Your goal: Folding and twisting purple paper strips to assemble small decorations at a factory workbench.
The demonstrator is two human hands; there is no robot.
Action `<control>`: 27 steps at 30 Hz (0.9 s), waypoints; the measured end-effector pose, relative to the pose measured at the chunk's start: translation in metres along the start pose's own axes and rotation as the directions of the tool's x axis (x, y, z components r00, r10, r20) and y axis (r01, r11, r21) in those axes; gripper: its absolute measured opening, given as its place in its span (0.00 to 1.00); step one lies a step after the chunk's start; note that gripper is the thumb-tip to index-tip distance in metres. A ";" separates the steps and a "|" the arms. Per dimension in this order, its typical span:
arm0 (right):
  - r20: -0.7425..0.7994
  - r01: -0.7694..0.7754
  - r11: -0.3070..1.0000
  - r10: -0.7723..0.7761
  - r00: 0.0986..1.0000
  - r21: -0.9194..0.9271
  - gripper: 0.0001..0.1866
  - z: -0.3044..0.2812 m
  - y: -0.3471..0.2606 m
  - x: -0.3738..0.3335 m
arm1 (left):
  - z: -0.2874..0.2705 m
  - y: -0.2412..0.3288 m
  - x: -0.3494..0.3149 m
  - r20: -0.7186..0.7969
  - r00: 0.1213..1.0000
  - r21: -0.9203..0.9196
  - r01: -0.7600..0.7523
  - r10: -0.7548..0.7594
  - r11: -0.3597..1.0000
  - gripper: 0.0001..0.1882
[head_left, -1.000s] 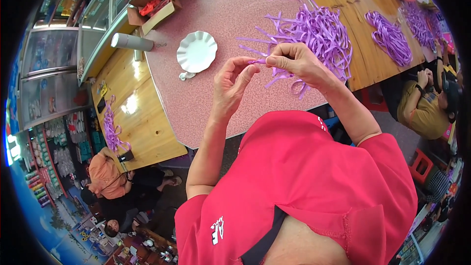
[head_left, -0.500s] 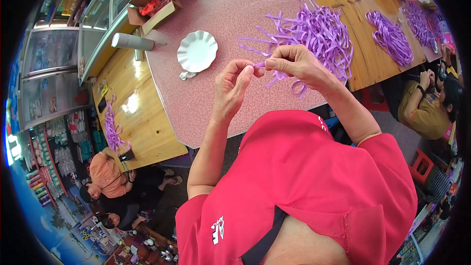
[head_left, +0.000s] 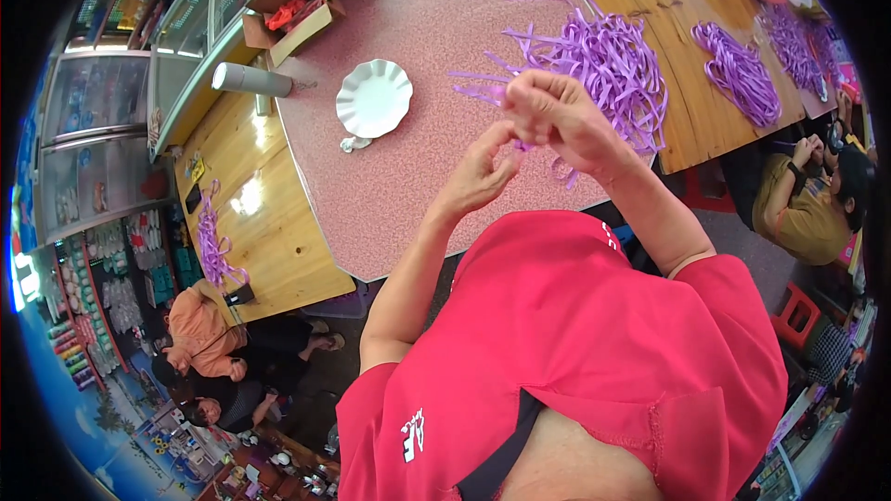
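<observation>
Both my hands are raised above the pink speckled tabletop, close together. My left hand [head_left: 484, 169] has its thumb and fingers pinched by a small bit of purple ribbon [head_left: 524, 145]. My right hand [head_left: 561, 119] is just above and to the right, its fingers curled in and slightly blurred. More purple shows at its fingertips; how the ribbon runs between the hands is hidden. Beyond and to the right of my right hand lies a loose heap of purple ribbons [head_left: 608, 65]. A white scalloped plate [head_left: 373, 97] sits to the left of my hands.
A small pale item [head_left: 355, 143] lies beside the plate. At the back left are a grey-white cylinder [head_left: 251, 80] and an open cardboard box [head_left: 311, 23]. More ribbon bundles [head_left: 738, 74] lie on the wooden table at right. Co-workers [head_left: 806, 190] sit to the right and at lower left.
My left hand has moved right, toward my right hand. The right hand has shifted slightly and curled its fingers in. The stretch of ribbon between them is now mostly hidden.
</observation>
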State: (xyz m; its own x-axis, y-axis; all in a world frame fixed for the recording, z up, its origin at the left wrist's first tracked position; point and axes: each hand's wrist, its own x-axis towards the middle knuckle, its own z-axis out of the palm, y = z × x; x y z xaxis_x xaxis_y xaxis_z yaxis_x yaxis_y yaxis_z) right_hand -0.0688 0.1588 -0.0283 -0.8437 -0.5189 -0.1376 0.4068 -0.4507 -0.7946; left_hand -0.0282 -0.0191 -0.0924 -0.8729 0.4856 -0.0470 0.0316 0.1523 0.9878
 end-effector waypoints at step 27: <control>0.029 0.076 0.053 -0.602 0.798 -0.996 0.22 -0.111 0.036 0.039 | -0.084 -0.027 -0.062 -0.227 0.895 -0.159 0.356 -0.385 0.921 0.11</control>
State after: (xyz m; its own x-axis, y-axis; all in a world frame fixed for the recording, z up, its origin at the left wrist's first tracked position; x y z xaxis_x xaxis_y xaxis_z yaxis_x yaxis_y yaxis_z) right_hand -0.1259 0.2027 -0.1281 -0.9079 -0.1643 0.3857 -0.3919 0.6597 -0.6412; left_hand -0.0159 -0.1255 -0.1039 -0.9036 0.1802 -0.3886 -0.3589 0.1766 0.9165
